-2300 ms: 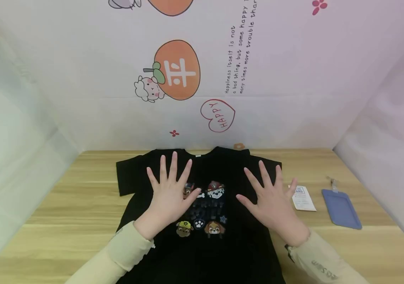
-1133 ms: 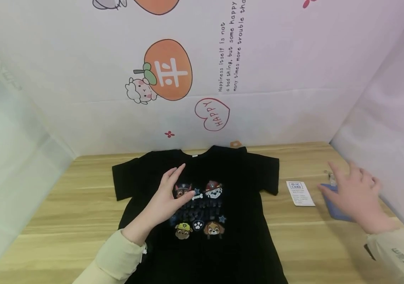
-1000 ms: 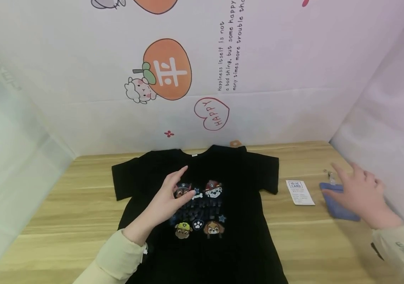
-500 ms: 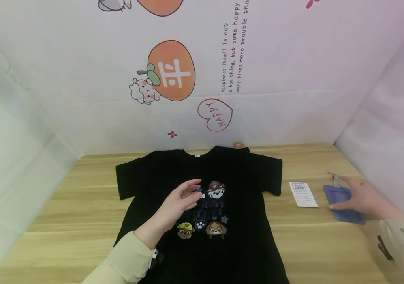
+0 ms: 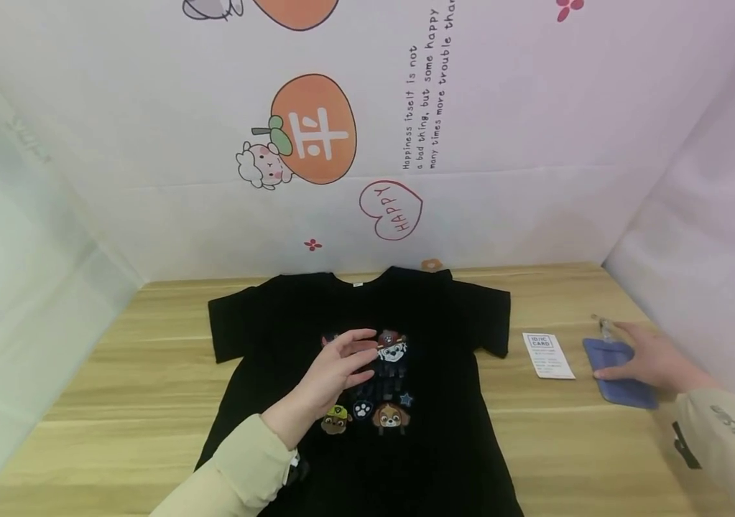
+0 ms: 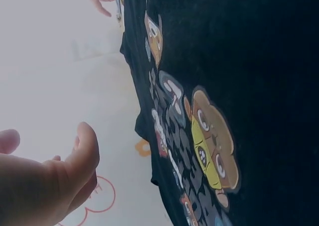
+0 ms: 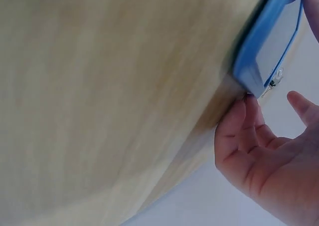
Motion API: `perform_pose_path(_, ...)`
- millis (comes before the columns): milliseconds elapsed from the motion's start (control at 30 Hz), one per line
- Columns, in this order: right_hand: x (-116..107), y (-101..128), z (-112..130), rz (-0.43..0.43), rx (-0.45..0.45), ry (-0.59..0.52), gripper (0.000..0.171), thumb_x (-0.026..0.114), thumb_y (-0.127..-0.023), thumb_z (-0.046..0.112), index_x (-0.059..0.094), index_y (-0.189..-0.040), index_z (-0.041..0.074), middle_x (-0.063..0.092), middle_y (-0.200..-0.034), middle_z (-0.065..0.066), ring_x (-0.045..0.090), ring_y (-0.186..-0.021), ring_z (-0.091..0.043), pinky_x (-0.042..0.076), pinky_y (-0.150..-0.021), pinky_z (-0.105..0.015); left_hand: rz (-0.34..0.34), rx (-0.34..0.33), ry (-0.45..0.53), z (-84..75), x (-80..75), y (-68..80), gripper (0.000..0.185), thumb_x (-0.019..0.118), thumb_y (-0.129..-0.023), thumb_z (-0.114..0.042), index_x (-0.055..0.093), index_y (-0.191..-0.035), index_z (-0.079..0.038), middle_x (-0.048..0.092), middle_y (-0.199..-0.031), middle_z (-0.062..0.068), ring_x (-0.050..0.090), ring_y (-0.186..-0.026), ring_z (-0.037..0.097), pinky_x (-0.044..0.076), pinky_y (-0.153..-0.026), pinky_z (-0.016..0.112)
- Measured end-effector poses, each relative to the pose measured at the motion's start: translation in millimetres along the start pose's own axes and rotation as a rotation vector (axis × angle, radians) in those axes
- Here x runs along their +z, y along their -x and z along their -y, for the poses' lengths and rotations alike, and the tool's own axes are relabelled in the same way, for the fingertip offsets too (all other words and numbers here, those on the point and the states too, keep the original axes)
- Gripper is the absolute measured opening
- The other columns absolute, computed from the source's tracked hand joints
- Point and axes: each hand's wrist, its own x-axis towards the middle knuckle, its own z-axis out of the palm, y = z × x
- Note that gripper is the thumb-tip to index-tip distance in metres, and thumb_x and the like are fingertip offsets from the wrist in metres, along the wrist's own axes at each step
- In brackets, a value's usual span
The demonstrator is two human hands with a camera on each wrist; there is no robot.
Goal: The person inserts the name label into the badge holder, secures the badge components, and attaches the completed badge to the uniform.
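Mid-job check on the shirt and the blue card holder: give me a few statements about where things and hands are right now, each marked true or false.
1. The black T-shirt lies print side up on the wooden table. True.
2. The right hand rests on the blue card holder. True.
3. The left hand grips a sleeve. False: it is open over the cartoon print.
4. The white card lies on the shirt. False: it lies on the table between shirt and holder.

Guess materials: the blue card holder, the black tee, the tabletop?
Blue card holder: likely soft matte plastic or silicone; thick rounded rim, no glare. Black t-shirt: knit fabric, probably cotton, lying limp with a printed cartoon graphic. Table: light wood grain, possibly laminate.
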Motion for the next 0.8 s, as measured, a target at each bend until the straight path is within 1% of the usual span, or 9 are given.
perform_pose_path(200, 0, -2, -1, -0.004, -0.026, 0.018, 0.114, 0.081, -0.066, 0.047, 0.021, -0.135, -0.023, 0.026, -0.129, -0.049, 0.030, -0.112, -0.065, 0.029, -0.091, -0.072, -0.010, -0.044, 0.040, 2.1, 1.7, -4.7, 0.047, 0.050, -0.097, -0.016, 0.038, -0.138, 0.002, 0.043, -0.135, 0.025, 0.044, -0.125, 0.037, 0.045, -0.100, 0.043)
perform_pose_path(367, -1, -1, -1, -0.001, -0.034, 0.011, 0.107, 0.080, -0.068, 0.046, 0.027, -0.134, -0.021, 0.029, -0.130, -0.047, 0.032, -0.112, -0.064, 0.030, -0.091, -0.071, -0.006, -0.053, 0.054, 3.7, 1.3, -7.5, 0.047, 0.049, -0.098, -0.018, 0.037, -0.138, 0.003, 0.041, -0.136, 0.025, 0.043, -0.127, 0.038, 0.044, -0.102, 0.045)
perform_pose_path(467, -1, 1, -3, -0.010, -0.036, -0.011, 0.100, 0.080, -0.069, 0.041, 0.031, -0.132, -0.020, 0.032, -0.127, -0.048, 0.036, -0.110, -0.063, 0.033, -0.088, -0.070, 0.001, -0.058, 0.050, 5.2, 1.5, -7.9, 0.048, 0.049, -0.098, -0.019, 0.036, -0.139, 0.003, 0.040, -0.137, 0.026, 0.042, -0.128, 0.039, 0.044, -0.101, 0.044)
perform_pose_path(667, 3, 5, -6, -0.026, -0.026, -0.030, 0.094, 0.081, -0.068, 0.041, 0.038, -0.125, -0.021, 0.042, -0.118, -0.047, 0.045, -0.102, -0.060, 0.041, -0.081, -0.064, -0.002, -0.071, 0.049, 8.8, 1.1, -4.6, 0.048, 0.049, -0.098, -0.019, 0.035, -0.139, 0.004, 0.040, -0.137, 0.026, 0.042, -0.128, 0.039, 0.046, -0.099, 0.042)
perform_pose_path(733, 4, 5, -9, -0.021, -0.024, -0.072, 0.089, 0.081, -0.070, 0.037, 0.039, -0.123, -0.022, 0.049, -0.110, -0.045, 0.054, -0.091, -0.051, 0.047, -0.075, -0.056, -0.001, -0.070, 0.051, 9.3, 0.6, -3.7, 0.048, 0.048, -0.099, -0.019, 0.034, -0.139, 0.004, 0.039, -0.138, 0.026, 0.042, -0.128, 0.040, 0.047, -0.098, 0.042)
perform_pose_path(800, 4, 5, -12, 0.006, -0.010, -0.124, 0.083, 0.079, -0.075, 0.032, 0.037, -0.123, -0.021, 0.055, -0.100, -0.041, 0.060, -0.079, -0.038, 0.051, -0.067, -0.045, -0.002, -0.068, 0.057, 8.9, 0.2, -3.0, 0.049, 0.048, -0.098, -0.020, 0.034, -0.139, 0.004, 0.039, -0.138, 0.026, 0.041, -0.129, 0.040, 0.047, -0.098, 0.041)
